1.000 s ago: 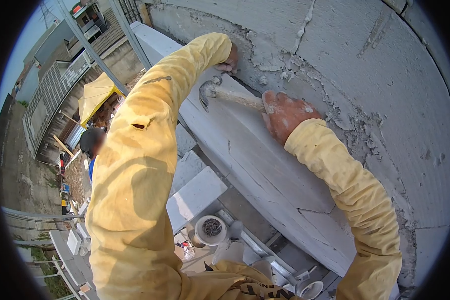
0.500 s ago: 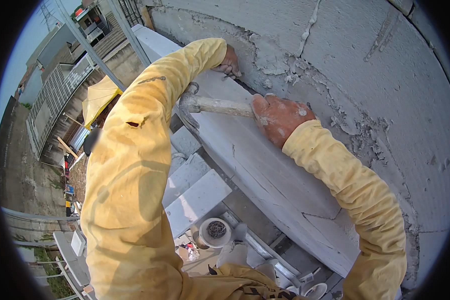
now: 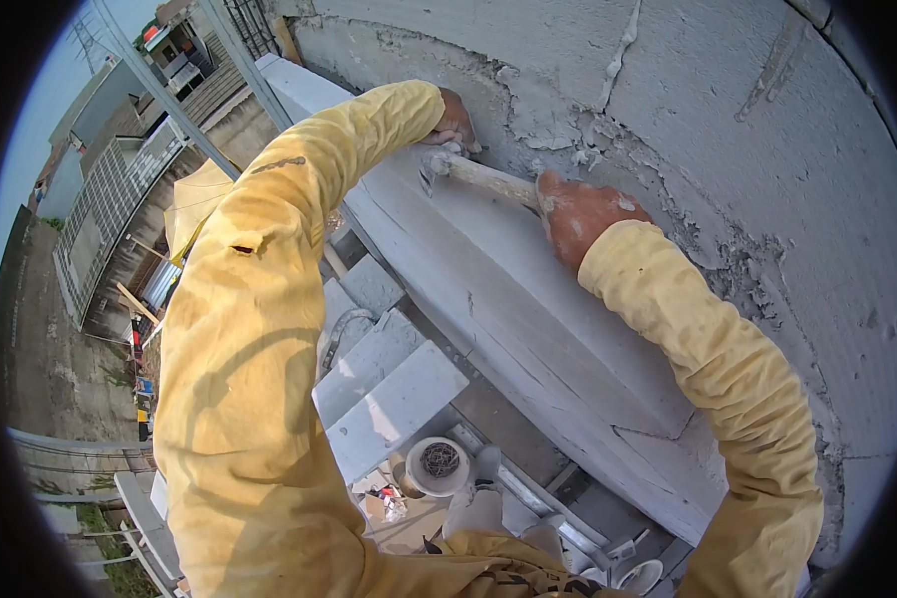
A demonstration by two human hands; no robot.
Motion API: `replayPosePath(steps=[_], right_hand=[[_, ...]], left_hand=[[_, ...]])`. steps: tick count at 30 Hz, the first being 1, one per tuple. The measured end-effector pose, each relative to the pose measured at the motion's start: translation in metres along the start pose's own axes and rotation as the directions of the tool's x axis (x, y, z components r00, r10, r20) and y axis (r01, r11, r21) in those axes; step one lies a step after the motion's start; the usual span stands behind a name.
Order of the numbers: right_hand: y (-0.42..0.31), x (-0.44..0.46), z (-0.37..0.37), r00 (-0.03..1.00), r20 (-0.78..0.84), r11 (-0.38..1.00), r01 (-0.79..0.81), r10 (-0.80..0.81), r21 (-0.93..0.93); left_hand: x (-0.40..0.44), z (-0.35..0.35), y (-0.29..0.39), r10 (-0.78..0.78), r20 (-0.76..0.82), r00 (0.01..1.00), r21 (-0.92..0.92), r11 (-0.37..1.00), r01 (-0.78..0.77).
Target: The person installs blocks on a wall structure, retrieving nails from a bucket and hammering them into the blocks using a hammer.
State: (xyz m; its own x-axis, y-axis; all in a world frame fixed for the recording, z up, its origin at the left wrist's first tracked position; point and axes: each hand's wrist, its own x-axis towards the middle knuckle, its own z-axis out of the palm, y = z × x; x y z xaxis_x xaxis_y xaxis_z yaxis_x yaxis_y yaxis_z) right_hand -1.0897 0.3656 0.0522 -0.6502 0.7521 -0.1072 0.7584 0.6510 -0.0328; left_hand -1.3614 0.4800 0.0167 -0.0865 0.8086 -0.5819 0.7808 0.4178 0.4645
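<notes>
My right hand (image 3: 590, 217) is closed around the wooden handle of a hammer (image 3: 490, 182). The hammer's head is right beside my left hand (image 3: 456, 122), low over the top of a pale block ledge (image 3: 528, 289). My left hand is closed, its fingertips pinched down where the ledge meets the grey wall (image 3: 728, 130). What those fingers hold, if anything, is hidden by the hand and the hammer head. Rough, crumbly mortar (image 3: 588, 135) runs along the wall just beyond both hands.
Below the ledge stand pale blocks (image 3: 394, 399) and a bucket (image 3: 415, 468) with thin dark pieces inside. A metal rail (image 3: 538, 501) lies near it. Metal poles (image 3: 259, 70) rise at the upper left, with a drop to ground and buildings beyond.
The hammer head has swung up and away from me to beside my left hand. My right hand has shifted slightly right. My left hand stays at nearly the same spot.
</notes>
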Motion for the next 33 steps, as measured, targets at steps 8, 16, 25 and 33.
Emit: replayPosePath(steps=[8,16,25,33], right_hand=[[-0.008,-0.006,0.008,0.98,-0.102,0.985,0.174,-0.171,0.019],[-0.004,0.004,0.001,0.999,-0.001,0.998,0.053,-0.053,0.036],[-0.01,0.003,-0.005,0.997,0.044,0.997,0.063,-0.064,0.043],[-0.014,-0.003,-0.015,0.984,0.092,0.988,0.148,-0.151,0.044]], left_hand=[[-0.004,0.001,0.005,-0.033,0.119,0.992,-0.046,0.998,0.039],[-0.002,0.001,0.011,-0.089,0.162,0.983,-0.049,0.994,0.098],[0.001,0.002,0.011,-0.109,0.175,0.979,-0.016,0.993,0.113],[-0.001,0.003,0.013,-0.136,0.178,0.975,-0.038,0.989,0.145]])
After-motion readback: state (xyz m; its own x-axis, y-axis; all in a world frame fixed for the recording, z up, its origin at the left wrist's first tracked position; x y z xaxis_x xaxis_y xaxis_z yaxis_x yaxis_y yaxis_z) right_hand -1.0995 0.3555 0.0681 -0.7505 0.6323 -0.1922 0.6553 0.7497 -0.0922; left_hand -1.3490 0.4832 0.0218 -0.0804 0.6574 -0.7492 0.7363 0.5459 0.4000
